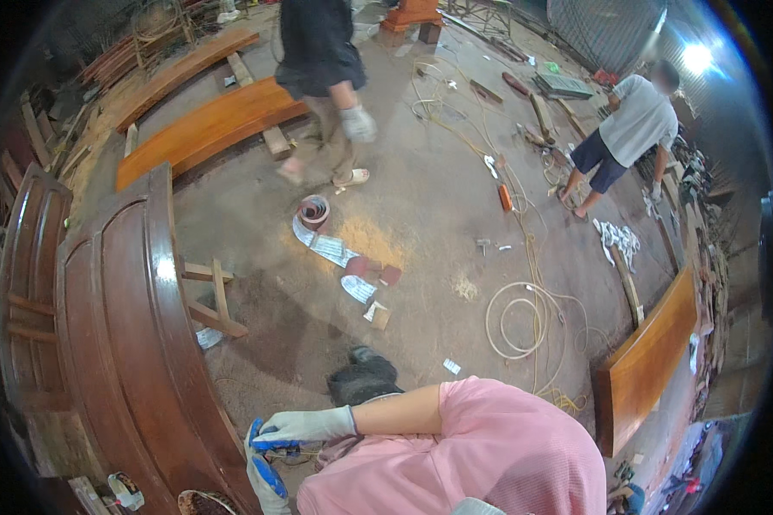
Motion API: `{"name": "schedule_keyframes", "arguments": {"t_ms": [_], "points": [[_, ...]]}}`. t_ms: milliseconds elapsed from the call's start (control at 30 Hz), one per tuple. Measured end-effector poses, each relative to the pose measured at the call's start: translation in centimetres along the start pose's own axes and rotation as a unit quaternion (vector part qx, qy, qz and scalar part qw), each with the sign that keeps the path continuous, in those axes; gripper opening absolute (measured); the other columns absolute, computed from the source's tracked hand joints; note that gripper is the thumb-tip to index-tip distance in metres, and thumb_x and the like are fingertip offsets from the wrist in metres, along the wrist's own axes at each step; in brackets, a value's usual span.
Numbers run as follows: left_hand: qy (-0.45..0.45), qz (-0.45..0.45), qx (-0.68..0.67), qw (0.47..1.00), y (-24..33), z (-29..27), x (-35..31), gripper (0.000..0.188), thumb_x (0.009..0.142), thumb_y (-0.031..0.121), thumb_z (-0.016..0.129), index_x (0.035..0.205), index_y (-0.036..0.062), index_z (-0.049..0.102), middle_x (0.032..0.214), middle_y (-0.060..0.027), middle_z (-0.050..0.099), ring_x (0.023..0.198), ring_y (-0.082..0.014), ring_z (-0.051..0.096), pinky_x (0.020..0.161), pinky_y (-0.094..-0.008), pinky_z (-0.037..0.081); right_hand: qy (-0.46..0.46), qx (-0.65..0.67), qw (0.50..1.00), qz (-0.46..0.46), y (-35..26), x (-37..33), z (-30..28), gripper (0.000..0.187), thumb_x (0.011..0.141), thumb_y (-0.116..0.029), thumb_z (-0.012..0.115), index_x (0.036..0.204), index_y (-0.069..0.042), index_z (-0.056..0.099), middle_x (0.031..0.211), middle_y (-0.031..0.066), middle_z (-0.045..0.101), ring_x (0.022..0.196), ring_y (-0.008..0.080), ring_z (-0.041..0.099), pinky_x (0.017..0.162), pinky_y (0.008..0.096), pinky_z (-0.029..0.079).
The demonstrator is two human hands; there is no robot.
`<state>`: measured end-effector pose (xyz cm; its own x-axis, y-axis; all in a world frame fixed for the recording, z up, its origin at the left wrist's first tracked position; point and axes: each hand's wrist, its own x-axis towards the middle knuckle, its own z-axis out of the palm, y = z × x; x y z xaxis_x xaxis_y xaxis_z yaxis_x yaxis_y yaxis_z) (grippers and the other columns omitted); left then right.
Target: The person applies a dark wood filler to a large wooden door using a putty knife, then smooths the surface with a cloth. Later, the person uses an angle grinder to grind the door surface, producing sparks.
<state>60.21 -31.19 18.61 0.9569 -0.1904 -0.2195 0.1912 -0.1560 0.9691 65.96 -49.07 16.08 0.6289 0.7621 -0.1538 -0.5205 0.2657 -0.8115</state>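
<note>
— Pink shirt nearest the camera, across the lower part of the view. Largest item of concern?

— Dark brown panel, moulded wood, along the person's left, its near edge just beside the hands. Finish appears glossy; in my judgement a careless brush of a gritty glove could mark it.

— Next in size?

— Co-worker in dark clothing, standing ahead, one foot near loose material. Then the wooden support at the panel's edge. No fastening can be made out; if the panel merely rests there, a bump could shift it.

— Smaller hazards?

— Reddish roll on the floor, its pale-backed strip partly unwound. Underfoot, it could slide and cost someone their balance.

— Pose?

— Right forearm bare, laid nearly level across the body toward the left. Right hand, gloved, fingers bent and meeting the left hand, which stands lower, its blue palm coating showing.

— Grip?

— Undetermined. The two hands come together at the fingers; whether either pinches anything, or touches the panel, cannot be told.
</note>
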Motion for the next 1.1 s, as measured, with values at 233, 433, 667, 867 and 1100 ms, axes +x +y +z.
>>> {"name": "schedule_keyframes", "arguments": {"t_ms": [233,433,667,867,1100], "points": [[-0.003,0.002,0.011,1.000,1.3,5.8,0.2,0.066,0.109,0.051,0.036,0.146,-0.0024,0.050,0.149,-0.0159,0.051,0.138,-0.0257,0.046,0.117,-0.0388,0.032,0.033,-0.039,0.999,-0.005,-1.3,-5.1,-3.0,0.048,0.104,-0.048,0.054,0.114,-0.004,0.071,0.099,0.0026,0.067,0.085,0.0107,0.055,0.070,0.0289,0.049],[-0.023,-0.060,-0.011,0.998,-1.1,11.3,-1.1,0.059,0.107,0.045,0.041,0.134,-0.0035,0.061,0.153,-0.0214,0.046,0.142,-0.0333,0.043,0.119,-0.0431,0.028,0.027,0.096,0.992,0.080,2.8,-11.3,-6.8,0.041,0.103,-0.040,0.061,0.115,-0.002,0.071,0.088,-0.0005,0.062,0.081,0.0070,0.053,0.070,0.0245,0.047],[-0.072,-0.164,-0.054,0.982,-2.4,22.6,-2.7,0.047,0.106,0.038,0.049,0.132,0.0023,0.065,0.154,-0.0219,0.046,0.142,-0.0349,0.043,0.120,-0.0458,0.028,0.069,0.145,0.978,0.136,7.8,-22.0,-11.4,0.040,0.105,-0.031,0.060,0.114,0.007,0.069,0.095,0.0003,0.066,0.085,0.0069,0.054,0.075,0.0243,0.048],[-0.117,-0.271,-0.112,0.949,-6.3,29.2,-3.6,0.047,0.105,0.037,0.051,0.136,0.0039,0.063,0.156,-0.0207,0.044,0.145,-0.0345,0.039,0.121,-0.0446,0.027,0.162,0.213,0.938,0.218,8.8,-30.0,-14.2,0.035,0.105,-0.029,0.058,0.110,0.004,0.071,0.090,-0.0013,0.065,0.082,0.0054,0.054,0.071,0.0238,0.047],[-0.155,-0.298,-0.086,0.938,-7.8,31.8,-3.8,0.049,0.105,0.040,0.050,0.133,0.0028,0.066,0.153,-0.0193,0.047,0.143,-0.0327,0.041,0.120,-0.0430,0.028,0.186,0.259,0.922,0.219,13.2,-33.1,-14.4,0.032,0.106,-0.027,0.057,0.109,0.001,0.072,0.089,-0.0010,0.064,0.079,0.0051,0.054,0.069,0.0231,0.047]]}}
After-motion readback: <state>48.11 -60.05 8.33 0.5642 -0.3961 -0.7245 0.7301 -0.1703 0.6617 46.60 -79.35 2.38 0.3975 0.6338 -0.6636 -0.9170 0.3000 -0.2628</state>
